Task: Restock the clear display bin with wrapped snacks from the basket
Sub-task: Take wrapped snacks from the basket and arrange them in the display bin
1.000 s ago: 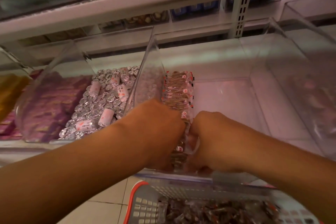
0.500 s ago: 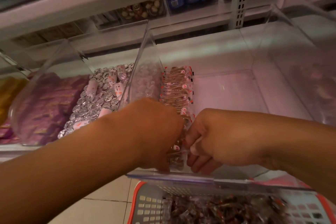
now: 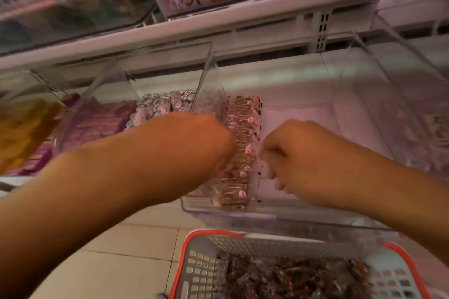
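The row of brown wrapped snacks [image 3: 240, 150] runs front-to-back along the clear plastic bin's [image 3: 303, 219] left wall; left hand [image 3: 206, 138] touches it, grip hidden; right hand [image 3: 291, 153], curled, apparently empty, just beside.

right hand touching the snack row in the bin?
Cannot tell. In the head view the right hand sits beside the row of wrapped snacks in the clear bin, but motion blur hides any contact or gap at its fingertips.

- Pale floor tiles [image 3: 136, 238] are showing below the shelving.
- A white shelf edge [image 3: 243, 24] is running across above.
- A slotted upright [image 3: 321, 29] is standing behind.
- Pinkish light is tinting everything.
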Demonstrator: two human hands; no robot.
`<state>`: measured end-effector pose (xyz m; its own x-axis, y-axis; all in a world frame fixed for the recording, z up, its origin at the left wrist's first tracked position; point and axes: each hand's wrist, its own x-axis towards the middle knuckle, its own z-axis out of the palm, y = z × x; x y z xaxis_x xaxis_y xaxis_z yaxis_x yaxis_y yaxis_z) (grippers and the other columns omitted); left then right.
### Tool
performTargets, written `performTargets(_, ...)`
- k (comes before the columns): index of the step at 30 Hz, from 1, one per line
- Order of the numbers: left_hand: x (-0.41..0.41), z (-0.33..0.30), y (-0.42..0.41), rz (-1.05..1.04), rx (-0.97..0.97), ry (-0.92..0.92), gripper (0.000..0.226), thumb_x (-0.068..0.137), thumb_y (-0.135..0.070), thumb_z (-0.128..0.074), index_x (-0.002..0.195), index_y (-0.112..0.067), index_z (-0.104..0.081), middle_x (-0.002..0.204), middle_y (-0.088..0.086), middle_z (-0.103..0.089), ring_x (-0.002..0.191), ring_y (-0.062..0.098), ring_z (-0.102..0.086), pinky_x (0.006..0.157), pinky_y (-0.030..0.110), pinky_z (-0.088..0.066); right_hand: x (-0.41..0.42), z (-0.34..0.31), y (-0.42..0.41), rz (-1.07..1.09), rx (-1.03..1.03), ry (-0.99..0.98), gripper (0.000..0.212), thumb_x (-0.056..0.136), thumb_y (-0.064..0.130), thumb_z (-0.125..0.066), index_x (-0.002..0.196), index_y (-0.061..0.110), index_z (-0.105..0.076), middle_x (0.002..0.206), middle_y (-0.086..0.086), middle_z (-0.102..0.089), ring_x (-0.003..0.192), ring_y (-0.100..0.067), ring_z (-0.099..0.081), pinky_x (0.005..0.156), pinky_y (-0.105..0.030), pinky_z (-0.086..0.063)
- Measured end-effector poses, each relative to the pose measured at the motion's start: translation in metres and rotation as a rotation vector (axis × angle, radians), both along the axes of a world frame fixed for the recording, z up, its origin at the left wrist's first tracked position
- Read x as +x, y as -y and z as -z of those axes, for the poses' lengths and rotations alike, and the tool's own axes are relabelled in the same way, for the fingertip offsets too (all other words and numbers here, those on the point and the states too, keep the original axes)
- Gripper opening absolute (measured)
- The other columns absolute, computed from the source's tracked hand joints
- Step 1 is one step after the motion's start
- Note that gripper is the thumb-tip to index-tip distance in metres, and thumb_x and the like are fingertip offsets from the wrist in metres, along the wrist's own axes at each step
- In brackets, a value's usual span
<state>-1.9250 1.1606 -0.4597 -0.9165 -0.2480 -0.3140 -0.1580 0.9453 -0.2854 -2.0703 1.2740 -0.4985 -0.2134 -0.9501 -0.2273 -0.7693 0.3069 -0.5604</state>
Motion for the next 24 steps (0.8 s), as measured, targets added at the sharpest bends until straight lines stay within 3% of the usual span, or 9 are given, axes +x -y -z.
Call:
performTargets(2,0.02,-0.009,-0.006,-0.032,0.246,-0.187,0.013,0.082,-0.047,-0.065,0.08,-0.037,-0.057,0.07,-0.017,-0.057,0.064,-0.002,-0.054,0.065,0.037,-0.055,-0.001,-0.004,-0.023,0.034,-0.291,0.015,0.019,0.092,0.015,-0.059,0.079,0.02,-0.073,0.065,0.01,-0.065,0.061,0.0,-0.062,0.055,-0.004,-0.044)
performTargets(5,0.055,0.007,-0.037,-0.082,0.677,-0.1,0.014,0.072,-0.052,-0.071,0.077,-0.039,-0.067,0.061,-0.028,-0.061,0.051,-0.011,-0.056,0.052,0.01,-0.047,0.011,0.0,-0.074,-0.059,-0.446,-0.016,0.015,0.08,0.022,-0.061,0.066,0.022,-0.066,0.046,0.016,-0.048,0.051,0.0,-0.053,0.048,-0.006,-0.033)
performTargets(7,0.059,0.054,-0.065,-0.184,0.801,0.154,0.015,0.072,-0.051,-0.07,0.077,-0.037,-0.07,0.062,-0.028,-0.064,0.054,-0.01,-0.059,0.048,0.006,-0.041,0.026,0.03,-0.101,-0.196,-0.24,-0.088,0.016,0.076,0.03,-0.054,0.067,0.021,-0.063,0.052,0.01,-0.055,0.053,-0.006,-0.055,0.052,-0.017,-0.04)
performTargets(10,0.058,0.161,-0.111,-0.47,0.85,0.619,0.013,0.084,-0.027,-0.07,0.073,-0.019,-0.069,0.079,-0.006,-0.073,0.074,0.008,-0.071,0.065,0.021,-0.054,0.055,0.098,-0.123,-0.484,0.254,-0.208,0.02,0.085,0.03,-0.05,0.08,0.016,-0.063,0.084,-0.011,-0.069,0.079,-0.031,-0.066,0.066,-0.035,-0.052)
performTargets(13,0.074,0.259,-0.146,-0.632,0.733,0.662,0.016,0.088,-0.027,-0.068,0.094,-0.012,-0.067,0.108,0.009,-0.071,0.098,0.023,-0.069,0.085,0.035,-0.057,0.072,0.18,-0.141,-0.54,0.588,-0.11,0.024,0.093,0.023,-0.057,0.105,0.005,-0.067,0.107,-0.022,-0.068,0.098,-0.036,-0.065,0.071,-0.032,-0.044)
performTargets(16,0.1,0.33,-0.174,-0.683,0.709,0.594,0.037,0.092,-0.033,-0.062,0.117,-0.006,-0.063,0.126,0.013,-0.062,0.112,0.027,-0.061,0.096,0.038,-0.05,0.074,0.263,-0.171,-0.285,0.82,0.008,0.045,0.09,0.022,-0.069,0.13,0.005,-0.056,0.128,-0.02,-0.059,0.114,-0.035,-0.058,0.087,-0.033,-0.048)
performTargets(18,0.113,0.363,-0.193,-0.749,0.727,0.567,0.051,0.093,-0.04,-0.058,0.133,-0.008,-0.054,0.137,0.015,-0.054,0.122,0.029,-0.054,0.103,0.039,-0.044,0.079,0.304,-0.194,0.041,0.863,0.184,0.101,0.076,0.031,-0.085,0.154,0.012,-0.025,0.152,-0.018,-0.038,0.133,-0.037,-0.044,0.106,-0.037,-0.043)
performTargets(20,0.125,0.387,-0.21,-0.826,0.744,0.559,0.063,0.095,-0.049,-0.051,0.146,-0.013,-0.04,0.148,0.016,-0.042,0.134,0.03,-0.043,0.112,0.04,-0.035,0.093,0.331,-0.207,0.301,0.845,0.388,0.135,0.064,0.036,-0.093,0.159,0.022,0.002,0.164,-0.016,-0.015,0.144,-0.039,-0.03,0.113,-0.042,-0.036)
performTargets(24,0.144,0.419,-0.218,-0.941,0.885,0.451,0.057,0.095,-0.051,-0.047,0.143,-0.02,-0.045,0.144,0.013,-0.047,0.129,0.029,-0.046,0.11,0.038,-0.038,0.13,0.372,-0.216,0.438,0.791,0.386,0.149,0.05,0.061,-0.091,0.157,0.033,0.008,0.165,-0.011,-0.007,0.141,-0.042,-0.034,0.108,-0.051,-0.042)
